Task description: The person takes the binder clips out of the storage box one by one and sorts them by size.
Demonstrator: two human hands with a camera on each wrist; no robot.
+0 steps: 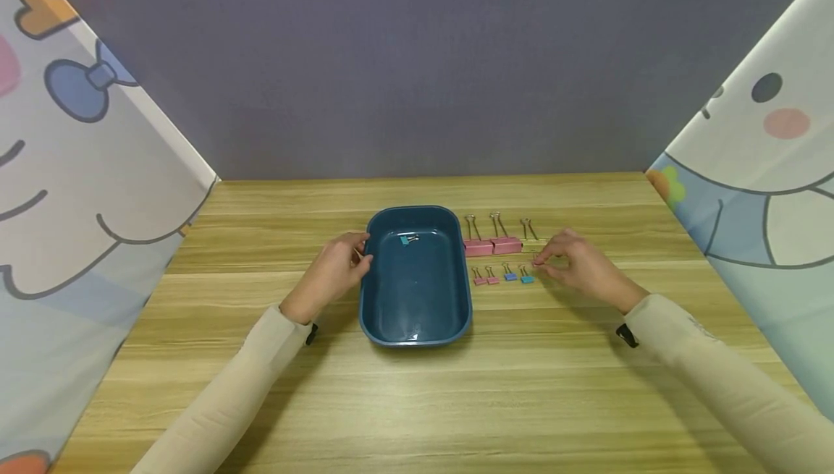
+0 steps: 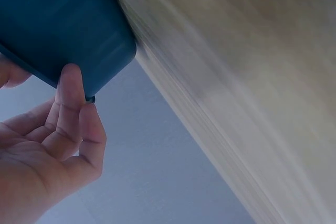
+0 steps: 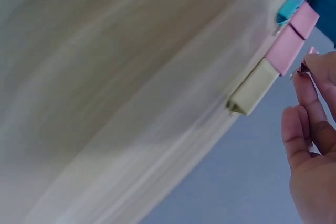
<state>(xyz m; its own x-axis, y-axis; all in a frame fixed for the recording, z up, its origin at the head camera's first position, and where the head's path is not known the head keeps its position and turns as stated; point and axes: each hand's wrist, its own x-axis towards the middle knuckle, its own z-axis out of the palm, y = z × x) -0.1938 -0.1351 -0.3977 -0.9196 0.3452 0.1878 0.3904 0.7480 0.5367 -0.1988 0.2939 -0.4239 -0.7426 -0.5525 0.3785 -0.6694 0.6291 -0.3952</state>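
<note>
A dark blue plastic tray (image 1: pixel 415 344) sits on the table, and my left hand (image 1: pixel 332 271) grips its left rim. In the left wrist view, fingertips (image 2: pixel 71 80) press against the tray's outer wall (image 2: pixel 79 30). Inside the tray lies a small teal binder clip (image 1: pixel 405 241). Right of the tray, my right hand (image 1: pixel 583 268) pinches a small pink binder clip (image 3: pixel 312 51) between thumb and finger, just above the table. Beside it stand a small teal clip (image 1: pixel 526 279), a small blue clip (image 1: pixel 510 276) and two small pink clips (image 1: pixel 480 281).
Behind the small clips stand two large pink binder clips (image 1: pixel 507 245) and a pale yellow one (image 3: pixel 255 86), handles up. The wooden table (image 1: pixel 417 409) meets a grey back panel (image 1: pixel 417 69). Cartoon-printed panels (image 1: pixel 85 155) flank both sides.
</note>
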